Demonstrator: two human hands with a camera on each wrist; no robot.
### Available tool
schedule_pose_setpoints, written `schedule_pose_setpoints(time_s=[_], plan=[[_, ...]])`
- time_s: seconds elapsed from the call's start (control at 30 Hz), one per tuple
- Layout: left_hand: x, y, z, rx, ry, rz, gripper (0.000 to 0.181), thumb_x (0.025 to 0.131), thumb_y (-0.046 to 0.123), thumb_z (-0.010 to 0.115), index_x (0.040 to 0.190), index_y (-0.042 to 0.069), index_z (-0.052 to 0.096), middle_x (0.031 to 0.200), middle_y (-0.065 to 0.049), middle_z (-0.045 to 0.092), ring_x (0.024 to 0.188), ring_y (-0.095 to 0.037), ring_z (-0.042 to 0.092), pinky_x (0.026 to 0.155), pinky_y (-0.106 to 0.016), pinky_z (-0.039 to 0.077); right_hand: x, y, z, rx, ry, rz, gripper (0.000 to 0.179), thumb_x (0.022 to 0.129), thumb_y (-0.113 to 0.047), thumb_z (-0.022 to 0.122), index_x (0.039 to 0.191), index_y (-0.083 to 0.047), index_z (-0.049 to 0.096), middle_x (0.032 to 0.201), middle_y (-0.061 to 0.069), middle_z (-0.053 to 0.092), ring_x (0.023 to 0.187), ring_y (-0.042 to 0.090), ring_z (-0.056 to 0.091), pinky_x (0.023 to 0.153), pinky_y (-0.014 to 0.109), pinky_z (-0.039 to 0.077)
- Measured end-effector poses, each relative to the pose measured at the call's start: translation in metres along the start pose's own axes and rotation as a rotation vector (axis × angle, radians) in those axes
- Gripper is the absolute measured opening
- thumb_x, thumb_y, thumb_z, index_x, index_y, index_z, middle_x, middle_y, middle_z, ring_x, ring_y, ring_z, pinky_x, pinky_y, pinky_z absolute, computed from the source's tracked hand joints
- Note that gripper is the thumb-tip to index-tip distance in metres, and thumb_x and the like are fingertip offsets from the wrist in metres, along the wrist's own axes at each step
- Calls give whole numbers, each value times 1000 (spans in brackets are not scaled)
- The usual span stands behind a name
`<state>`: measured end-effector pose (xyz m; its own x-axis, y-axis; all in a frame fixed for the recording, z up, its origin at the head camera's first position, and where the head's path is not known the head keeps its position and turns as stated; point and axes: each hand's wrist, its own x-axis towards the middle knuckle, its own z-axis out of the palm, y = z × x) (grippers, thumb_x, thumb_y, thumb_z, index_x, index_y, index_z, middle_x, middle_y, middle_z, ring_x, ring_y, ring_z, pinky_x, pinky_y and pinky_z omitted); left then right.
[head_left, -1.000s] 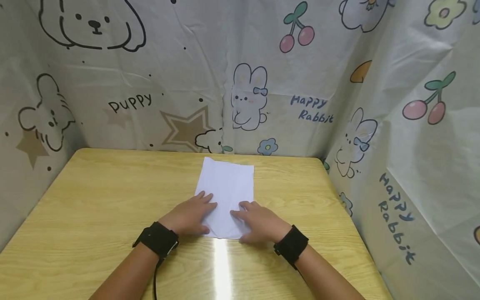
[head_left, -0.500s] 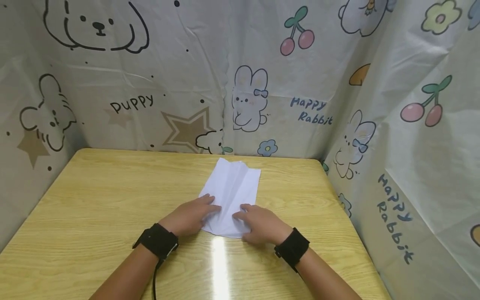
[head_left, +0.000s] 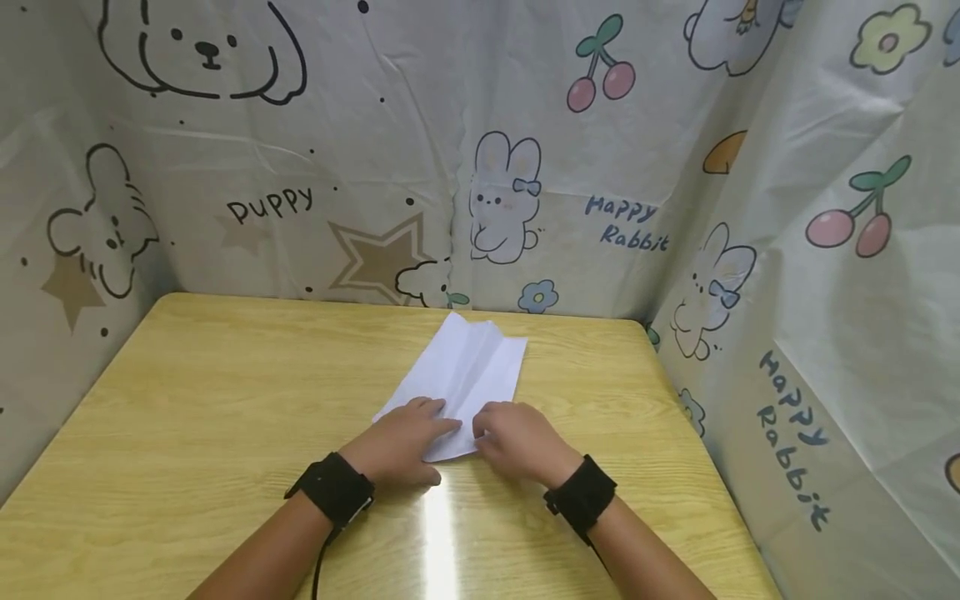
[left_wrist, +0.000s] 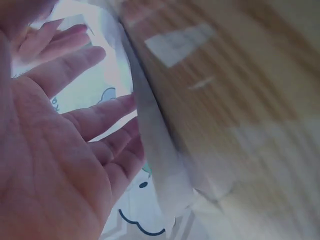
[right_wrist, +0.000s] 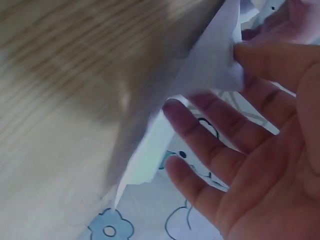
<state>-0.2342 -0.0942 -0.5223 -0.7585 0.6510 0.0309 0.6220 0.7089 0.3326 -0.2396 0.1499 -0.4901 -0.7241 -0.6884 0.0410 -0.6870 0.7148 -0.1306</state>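
A creased sheet of white paper (head_left: pixel 468 367) lies on the wooden table in front of me, with a lengthwise ridge and an uneven far edge. My left hand (head_left: pixel 401 442) rests over its near left part, fingers extended; in the left wrist view the fingertips (left_wrist: pixel 127 102) touch the sheet and the thumb stands away. At the near right corner, my right hand (head_left: pixel 525 442) pinches the paper between thumb and index finger. The right wrist view shows that corner of the paper (right_wrist: pixel 215 65) raised off the table, the other fingers loosely spread below it.
The yellow wood-grain table (head_left: pixel 225 392) reaches back to a white printed curtain (head_left: pixel 360 150) behind it and along both sides. Each wrist wears a black strap (head_left: pixel 333 492), and a thin dark cable (head_left: pixel 317 571) hangs from the left one. A light streak (head_left: pixel 438 542) reflects on the tabletop.
The paper has turned clockwise and a ridge has risen along it. My right fingers have curled from lying flat to pinching its near corner. My left hand has shifted slightly right.
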Motion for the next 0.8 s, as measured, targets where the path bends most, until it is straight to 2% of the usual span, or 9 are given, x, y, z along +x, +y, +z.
schedule_pose_setpoints(time_s=[0.1, 0.2, 0.33, 0.4, 0.47, 0.53, 0.6, 0.7, 0.8], plan=[[0, 0, 0, 55, 39, -4, 53, 89, 22, 76, 140, 15, 66, 148, -20, 57, 137, -37, 56, 111, -50, 49, 1, -3, -7, 13, 36, -20, 7, 99, -25, 70, 101, -21, 76, 98, -8, 73, 89, 9, 68, 81, 28, 58], [0, -1, -1, 74, 49, -23, 45, 92, 9, 68, 138, 13, 68, 145, -20, 59, 135, -35, 59, 109, -48, 51, 2, -4, -12, 47, 32, -26, 7, 99, -28, 71, 102, -22, 74, 101, -9, 73, 93, 9, 68, 84, 29, 57], [0, -2, -4, 37, 24, -73, 44, 95, 4, 66, 139, 11, 68, 150, -22, 57, 139, -34, 56, 114, -47, 48, 2, -2, -14, 86, -39, 0, 22, 96, -32, 74, 115, -20, 73, 114, -5, 71, 104, 11, 67, 92, 31, 57], [0, -2, -6, 14, 19, -103, 43, 98, 2, 62, 139, 13, 68, 151, -25, 55, 140, -39, 54, 115, -51, 47, 0, 2, -11, 100, -90, 24, 33, 94, -32, 75, 125, -19, 71, 121, -4, 70, 108, 12, 66, 95, 32, 57], [0, -3, -8, -7, 29, -141, 43, 101, 1, 57, 140, 15, 68, 153, -28, 53, 141, -44, 52, 115, -55, 46, -1, 4, -7, 107, -127, 50, 42, 94, -30, 74, 133, -18, 69, 127, -3, 68, 113, 12, 66, 97, 33, 56], [-1, -4, -9, -23, 69, -169, 43, 103, 1, 53, 139, 17, 69, 151, -28, 54, 140, -46, 53, 113, -57, 47, -2, 6, -3, 107, -134, 73, 43, 94, -26, 72, 137, -18, 68, 131, -2, 68, 116, 13, 66, 99, 34, 56], [-2, -7, -11, -43, 113, -186, 42, 105, 2, 50, 138, 19, 70, 148, -25, 59, 139, -44, 55, 113, -56, 48, -2, 6, -2, 98, -117, 87, 42, 96, -23, 69, 137, -18, 68, 133, -2, 68, 119, 13, 66, 100, 35, 56], [-3, -11, -13, -76, 169, -189, 40, 104, 2, 53, 135, 19, 72, 141, -15, 67, 135, -34, 61, 112, -49, 50, -1, 5, -2, 86, -75, 97, 39, 97, -17, 66, 135, -17, 70, 133, -1, 69, 121, 15, 66, 99, 35, 57], [-2, -11, -18, -130, 182, -183, 39, 102, 0, 55, 134, 16, 73, 139, -7, 69, 131, -28, 64, 109, -45, 53, 1, 5, -3, 89, -65, 98, 41, 96, -11, 63, 136, -16, 70, 135, 1, 68, 122, 16, 66, 97, 34, 57]])
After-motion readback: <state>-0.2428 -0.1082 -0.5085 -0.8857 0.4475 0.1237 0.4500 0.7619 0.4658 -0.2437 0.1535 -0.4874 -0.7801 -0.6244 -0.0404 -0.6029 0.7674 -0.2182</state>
